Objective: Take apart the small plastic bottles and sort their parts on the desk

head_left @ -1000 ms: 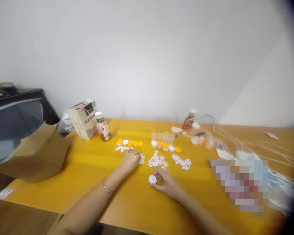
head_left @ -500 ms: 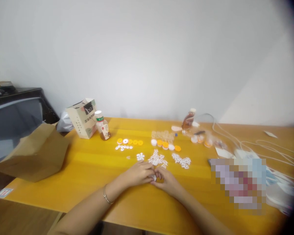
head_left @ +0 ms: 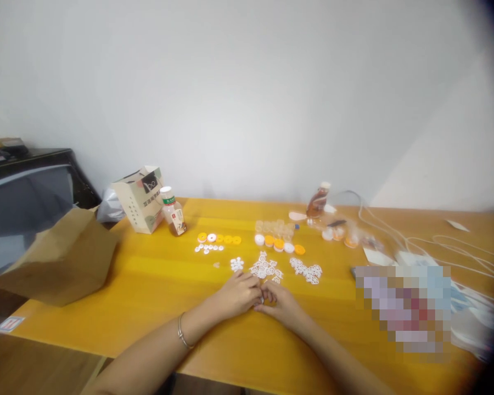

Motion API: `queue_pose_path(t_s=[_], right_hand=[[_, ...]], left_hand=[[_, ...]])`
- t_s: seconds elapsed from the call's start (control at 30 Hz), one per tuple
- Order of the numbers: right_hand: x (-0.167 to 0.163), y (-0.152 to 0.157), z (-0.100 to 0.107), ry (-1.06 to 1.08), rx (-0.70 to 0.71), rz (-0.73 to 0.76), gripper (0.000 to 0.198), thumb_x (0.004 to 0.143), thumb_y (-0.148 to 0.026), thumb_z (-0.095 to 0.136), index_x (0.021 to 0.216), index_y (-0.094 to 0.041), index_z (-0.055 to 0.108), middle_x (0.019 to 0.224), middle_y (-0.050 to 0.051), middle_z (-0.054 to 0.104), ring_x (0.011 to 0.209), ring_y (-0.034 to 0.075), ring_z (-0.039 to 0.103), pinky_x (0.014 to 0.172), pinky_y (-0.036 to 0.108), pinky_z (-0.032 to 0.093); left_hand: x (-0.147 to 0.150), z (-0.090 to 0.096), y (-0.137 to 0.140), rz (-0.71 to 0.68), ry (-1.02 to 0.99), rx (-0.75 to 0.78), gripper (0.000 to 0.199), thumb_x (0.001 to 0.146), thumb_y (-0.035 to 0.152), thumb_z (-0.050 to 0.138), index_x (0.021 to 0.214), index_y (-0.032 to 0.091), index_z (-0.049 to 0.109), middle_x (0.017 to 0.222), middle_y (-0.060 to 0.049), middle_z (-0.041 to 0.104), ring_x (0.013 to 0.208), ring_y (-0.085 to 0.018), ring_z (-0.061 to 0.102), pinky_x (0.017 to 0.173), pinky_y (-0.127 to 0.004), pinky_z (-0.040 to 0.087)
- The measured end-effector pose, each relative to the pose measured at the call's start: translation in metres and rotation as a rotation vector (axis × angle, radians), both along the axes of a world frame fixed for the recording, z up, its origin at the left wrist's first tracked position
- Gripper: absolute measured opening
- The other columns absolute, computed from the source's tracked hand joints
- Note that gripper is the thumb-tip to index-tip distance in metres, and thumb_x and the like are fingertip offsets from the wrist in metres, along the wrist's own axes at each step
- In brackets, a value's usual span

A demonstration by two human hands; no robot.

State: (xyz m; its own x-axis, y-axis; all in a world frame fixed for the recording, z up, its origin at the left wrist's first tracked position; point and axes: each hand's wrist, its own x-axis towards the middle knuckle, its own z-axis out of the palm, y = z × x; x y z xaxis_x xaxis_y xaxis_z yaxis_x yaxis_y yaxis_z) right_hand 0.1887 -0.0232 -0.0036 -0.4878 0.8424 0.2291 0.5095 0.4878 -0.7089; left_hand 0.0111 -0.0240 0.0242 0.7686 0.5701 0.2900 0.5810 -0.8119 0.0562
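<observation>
See only a small edge of the white disc (head_left: pixel 262 300), between left hand (head_left: pixel 241 293) and right hand (head_left: pixel 284 307). Compared with one second before, find the left hand away from the small white pieces (head_left: pixel 236 265) at eleven o'clock and over the disc; judge this as two-handed handling. Note right thumb and fingers bent, nearly closed upon the disc; left fingers curled, tips hidden, so cannot tell their hold. Count outward from the disc: two heaps, lattice pieces (head_left: pixel 265 266) at twelve and further lattice pieces (head_left: pixel 307 270) at two, too overlapped for number; five discs in the right row (head_left: pixel 279 244), toward half past twelve; five in the left row (head_left: pixel 219 239), at eleven; two bottles, left bottle (head_left: pixel 174 214) near half past ten and right bottle (head_left: pixel 318 201) at one.
</observation>
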Motion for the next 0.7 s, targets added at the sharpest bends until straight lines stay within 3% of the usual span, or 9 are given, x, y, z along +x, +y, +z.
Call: queue_pose_path(t_s=[0.23, 0.53, 0.7], right_hand=[[-0.001, 0.0, -0.003, 0.019, 0.031, -0.008, 0.022, 0.068, -0.025, 0.064, 0.065, -0.02, 0.042, 0.061, -0.005, 0.043, 0.055, 0.01, 0.04, 0.052, 0.022, 0.035], [0.0, 0.0, 0.0, -0.004, 0.05, -0.004, 0.02, 0.068, -0.025, 0.063, 0.065, -0.02, 0.043, 0.062, -0.004, 0.044, 0.056, 0.011, 0.041, 0.052, 0.022, 0.035], [0.0, -0.001, 0.003, -0.018, 0.008, -0.003, 0.019, 0.066, -0.026, 0.066, 0.068, -0.019, 0.048, 0.065, -0.003, 0.047, 0.058, 0.011, 0.043, 0.054, 0.023, 0.036]], left_hand=[[-0.002, 0.0, 0.003, -0.104, 0.031, 0.135, 0.02, 0.09, 0.026, 0.043, 0.081, 0.018, 0.059, 0.084, -0.002, 0.056, 0.081, -0.014, 0.049, 0.074, -0.03, 0.03], [-0.003, -0.012, 0.008, -0.072, -0.052, 0.088, 0.017, 0.086, 0.028, 0.047, 0.083, 0.018, 0.06, 0.081, -0.002, 0.06, 0.08, -0.014, 0.051, 0.073, -0.029, 0.031], [-0.005, -0.009, 0.011, -0.048, -0.206, 0.042, 0.014, 0.084, 0.027, 0.05, 0.082, 0.02, 0.062, 0.081, -0.001, 0.061, 0.08, -0.013, 0.053, 0.073, -0.028, 0.032]])
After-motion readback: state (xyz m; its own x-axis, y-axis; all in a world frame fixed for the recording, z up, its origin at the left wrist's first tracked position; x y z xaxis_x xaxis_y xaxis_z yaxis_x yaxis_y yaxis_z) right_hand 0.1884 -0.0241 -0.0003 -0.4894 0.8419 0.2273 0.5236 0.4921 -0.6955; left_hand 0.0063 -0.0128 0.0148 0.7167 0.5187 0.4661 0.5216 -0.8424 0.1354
